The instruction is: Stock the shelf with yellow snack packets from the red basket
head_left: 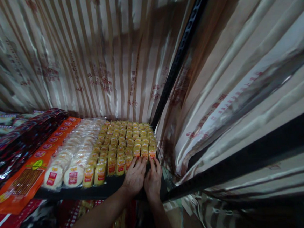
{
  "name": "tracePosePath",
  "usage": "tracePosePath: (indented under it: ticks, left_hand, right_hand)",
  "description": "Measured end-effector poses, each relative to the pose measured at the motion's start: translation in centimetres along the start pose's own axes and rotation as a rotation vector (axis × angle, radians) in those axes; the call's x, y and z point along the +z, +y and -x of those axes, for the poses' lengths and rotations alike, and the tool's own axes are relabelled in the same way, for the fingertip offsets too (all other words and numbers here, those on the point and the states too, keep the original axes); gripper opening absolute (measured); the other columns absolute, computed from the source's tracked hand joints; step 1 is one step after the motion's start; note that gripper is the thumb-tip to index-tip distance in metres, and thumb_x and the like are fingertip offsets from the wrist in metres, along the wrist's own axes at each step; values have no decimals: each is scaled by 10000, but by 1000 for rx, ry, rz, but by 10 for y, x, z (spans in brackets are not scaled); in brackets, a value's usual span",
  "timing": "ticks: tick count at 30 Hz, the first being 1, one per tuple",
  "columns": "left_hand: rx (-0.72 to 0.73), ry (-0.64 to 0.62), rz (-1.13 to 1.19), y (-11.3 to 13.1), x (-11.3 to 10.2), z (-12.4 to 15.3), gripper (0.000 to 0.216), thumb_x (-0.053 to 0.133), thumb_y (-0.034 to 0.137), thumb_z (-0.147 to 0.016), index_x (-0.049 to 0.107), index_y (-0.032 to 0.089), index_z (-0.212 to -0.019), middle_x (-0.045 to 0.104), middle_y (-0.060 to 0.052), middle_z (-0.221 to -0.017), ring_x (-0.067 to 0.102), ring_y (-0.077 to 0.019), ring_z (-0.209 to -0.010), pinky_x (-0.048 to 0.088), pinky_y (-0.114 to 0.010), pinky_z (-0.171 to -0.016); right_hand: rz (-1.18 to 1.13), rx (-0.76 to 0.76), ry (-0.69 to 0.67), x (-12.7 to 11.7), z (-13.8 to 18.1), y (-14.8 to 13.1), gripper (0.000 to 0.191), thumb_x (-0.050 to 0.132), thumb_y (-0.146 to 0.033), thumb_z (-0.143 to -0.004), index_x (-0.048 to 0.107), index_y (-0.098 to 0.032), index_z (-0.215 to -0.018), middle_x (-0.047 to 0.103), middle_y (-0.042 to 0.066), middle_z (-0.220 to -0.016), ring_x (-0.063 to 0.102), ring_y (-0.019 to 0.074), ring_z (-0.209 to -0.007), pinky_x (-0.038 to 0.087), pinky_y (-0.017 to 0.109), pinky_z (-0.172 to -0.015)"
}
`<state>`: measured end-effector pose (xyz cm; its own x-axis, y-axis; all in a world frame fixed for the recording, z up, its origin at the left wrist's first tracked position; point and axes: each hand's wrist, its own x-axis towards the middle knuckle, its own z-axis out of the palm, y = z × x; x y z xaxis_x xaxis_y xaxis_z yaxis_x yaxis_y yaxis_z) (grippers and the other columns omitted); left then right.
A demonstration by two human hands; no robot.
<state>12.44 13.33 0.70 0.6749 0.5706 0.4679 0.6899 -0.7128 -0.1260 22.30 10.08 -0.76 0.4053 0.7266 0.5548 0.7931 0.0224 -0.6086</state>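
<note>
Our left hand (135, 176) and right hand (152, 180) lie flat, fingers spread, side by side on the shelf (113, 187), fingertips touching the front yellow snack packets (125, 142).

Glossy plastic snack packets (122, 144)

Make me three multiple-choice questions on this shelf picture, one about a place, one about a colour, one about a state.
1. Where do both hands rest?
A. at the front right of the yellow packets
B. on the orange packs
C. on the curtain

2. What colour are the flat packs at the shelf's left?
A. blue
B. orange
C. green

3. How are the hands?
A. clenched round a packet
B. flat, fingers out
C. raised off the shelf

Answers: 1 A, the left hand and right hand touch the front yellow packets. 2 B, the orange packs lie beside round white cakes. 3 B, the fingers lie spread on the shelf, holding nothing.
</note>
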Motion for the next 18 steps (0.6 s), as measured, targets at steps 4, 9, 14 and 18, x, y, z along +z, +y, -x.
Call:
tracePosePath:
  ticks: [4, 9, 14, 18]
  left_hand:
    - [-6, 63, 60, -3, 5, 5, 410, 306, 245, -904, 449, 130, -1271, 441, -67, -1358, 378, -197, -1250, 185, -391, -1088]
    - [-14, 86, 106, -2, 11, 7, 403, 293, 245, -909, 457, 132, -1260, 434, -66, -1364, 345, -195, -1276, 186, -394, -1094]
    - [1, 129, 164, -4, 10, 7, 418, 285, 234, -902, 439, 130, -1277, 446, -60, -1354, 344, -202, -1276, 185, -403, -1100]
    - [20, 183, 245, -5, 7, 7, 434, 282, 210, -897, 401, 129, -1307, 459, -75, -1340, 332, -207, -1284, 218, -426, -1096]
  right_hand:
    - [-43, 16, -1, -3, 0, 0, 460, 262, -129, -824, 471, -152, -1234, 410, 141, -1281, 381, 212, -1219, 353, 443, -994]
    - [-42, -29, 32, -4, -1, 0, 420, 269, -163, -842, 504, -142, -1189, 494, 136, -1217, 413, 213, -1186, 340, 464, -991]
    - [7, -89, 35, -14, -16, -17, 414, 254, -217, -879, 491, -137, -1209, 540, 137, -1203, 422, 225, -1162, 344, 476, -958]
    - [139, -120, -6, -17, -51, -34, 414, 275, -263, -896, 499, -107, -1208, 550, 130, -1217, 403, 227, -1143, 324, 445, -961]
